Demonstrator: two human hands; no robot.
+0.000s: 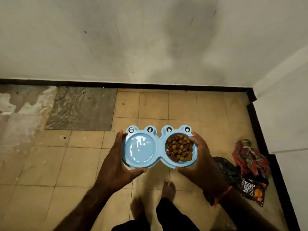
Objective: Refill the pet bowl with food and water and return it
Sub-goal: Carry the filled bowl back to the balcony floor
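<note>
I hold a light blue double pet bowl [160, 139] with frog eyes on its far rim, level above the tiled floor. Its left well [140, 148] holds clear water that glints. Its right well is filled with brown kibble [180, 150]. My left hand [116, 160] grips the bowl's left end, thumb under the near edge. My right hand [201, 157] grips the right end, fingers over the rim beside the kibble.
A dark food bag [253, 190] lies on the floor at the right, with a black plastic bag [228, 169] and a crumpled red wrapper [251, 157] by the wall. My bare feet [168, 187] stand below the bowl. A patch of bare cement [81, 109] lies at the far left.
</note>
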